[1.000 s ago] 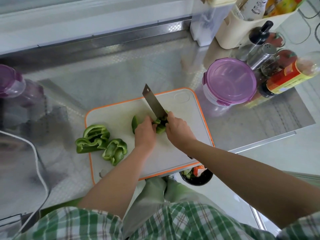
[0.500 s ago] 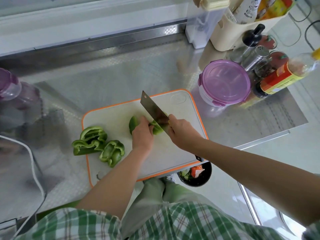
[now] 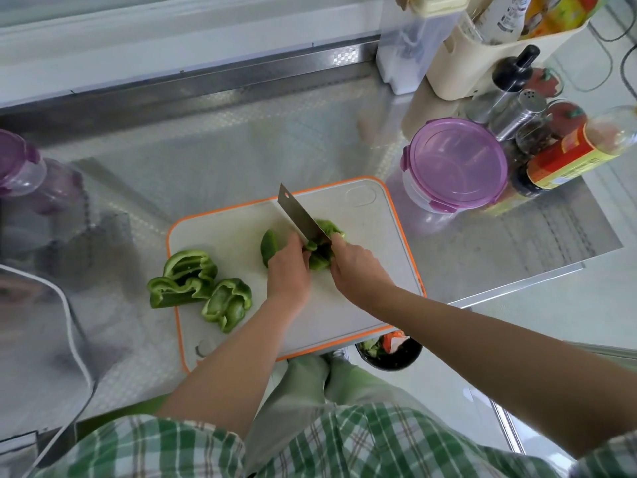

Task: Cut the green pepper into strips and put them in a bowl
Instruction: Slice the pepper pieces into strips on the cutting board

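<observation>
On the white cutting board with an orange rim, my left hand holds down a green pepper piece. My right hand grips the handle of a steel cleaver, whose blade comes down through the pepper beside my left fingers. Cut green strips lie between and just beyond my hands. Two more pepper pieces wait at the board's left edge: one overhangs the counter, the other lies on the board.
A purple-lidded container stands right of the board, with bottles and shakers behind it. A black bowl with scraps sits below the counter edge. A purple-capped jar is at far left.
The cleaver rose and came down again on the pepper, and more cut strips lie to the right of the blade. My left hand stays on the piece.
</observation>
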Demonstrator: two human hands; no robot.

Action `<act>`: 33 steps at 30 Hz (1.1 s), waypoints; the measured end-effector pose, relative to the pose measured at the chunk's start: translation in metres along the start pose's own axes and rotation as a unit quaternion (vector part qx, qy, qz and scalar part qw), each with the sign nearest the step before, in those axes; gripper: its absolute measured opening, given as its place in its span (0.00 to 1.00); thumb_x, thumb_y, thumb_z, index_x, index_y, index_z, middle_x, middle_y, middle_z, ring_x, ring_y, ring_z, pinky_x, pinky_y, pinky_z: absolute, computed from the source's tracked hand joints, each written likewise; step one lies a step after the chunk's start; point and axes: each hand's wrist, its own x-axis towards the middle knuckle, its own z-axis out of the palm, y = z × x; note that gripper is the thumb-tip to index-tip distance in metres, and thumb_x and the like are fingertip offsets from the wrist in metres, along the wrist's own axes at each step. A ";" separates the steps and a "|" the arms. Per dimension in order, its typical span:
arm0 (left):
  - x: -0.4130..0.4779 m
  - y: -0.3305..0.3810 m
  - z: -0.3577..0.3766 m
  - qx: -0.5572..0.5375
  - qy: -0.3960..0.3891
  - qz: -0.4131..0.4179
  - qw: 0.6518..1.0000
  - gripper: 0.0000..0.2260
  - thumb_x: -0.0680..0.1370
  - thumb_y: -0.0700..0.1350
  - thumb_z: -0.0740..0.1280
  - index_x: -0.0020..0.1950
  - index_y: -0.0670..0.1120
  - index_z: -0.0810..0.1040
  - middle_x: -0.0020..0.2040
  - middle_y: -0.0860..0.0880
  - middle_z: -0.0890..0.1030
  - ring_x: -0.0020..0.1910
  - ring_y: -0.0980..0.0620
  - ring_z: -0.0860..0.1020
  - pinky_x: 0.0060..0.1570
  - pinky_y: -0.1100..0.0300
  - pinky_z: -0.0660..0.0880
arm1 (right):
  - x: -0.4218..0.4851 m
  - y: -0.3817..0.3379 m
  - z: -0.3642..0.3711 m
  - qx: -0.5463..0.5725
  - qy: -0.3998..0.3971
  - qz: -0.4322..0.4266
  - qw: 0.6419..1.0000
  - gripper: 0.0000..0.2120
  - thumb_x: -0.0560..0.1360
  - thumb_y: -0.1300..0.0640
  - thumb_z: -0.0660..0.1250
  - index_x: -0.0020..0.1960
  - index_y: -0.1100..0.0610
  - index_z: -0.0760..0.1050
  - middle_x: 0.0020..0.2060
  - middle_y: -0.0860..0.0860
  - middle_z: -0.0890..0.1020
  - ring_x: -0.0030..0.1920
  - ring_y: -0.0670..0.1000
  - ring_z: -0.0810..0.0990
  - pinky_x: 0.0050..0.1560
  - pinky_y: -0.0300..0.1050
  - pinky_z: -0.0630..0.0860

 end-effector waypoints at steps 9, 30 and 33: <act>0.000 0.000 -0.001 0.035 -0.008 0.036 0.999 0.03 0.82 0.39 0.58 0.54 0.40 0.69 0.48 0.40 0.81 0.49 0.37 0.78 0.44 0.46 0.74 | 0.003 -0.006 0.000 -0.010 0.022 0.013 1.000 0.08 0.79 0.64 0.55 0.58 0.60 0.64 0.45 0.59 0.78 0.42 0.63 0.76 0.36 0.50 0.65; -0.008 0.005 0.003 0.070 -0.037 0.105 0.991 0.03 0.81 0.38 0.58 0.54 0.40 0.69 0.43 0.40 0.80 0.43 0.38 0.79 0.36 0.52 0.67 | 0.001 0.002 -0.001 -0.013 0.025 0.032 0.999 0.07 0.77 0.65 0.55 0.52 0.57 0.62 0.38 0.53 0.74 0.36 0.57 0.73 0.33 0.51 0.68; -0.013 0.003 0.000 0.056 -0.015 0.093 0.994 0.01 0.81 0.38 0.58 0.51 0.40 0.68 0.41 0.39 0.79 0.42 0.37 0.79 0.38 0.48 0.72 | 0.011 -0.003 -0.007 0.005 0.021 0.040 0.999 0.07 0.78 0.64 0.55 0.49 0.55 0.58 0.37 0.53 0.72 0.36 0.58 0.71 0.35 0.50 0.66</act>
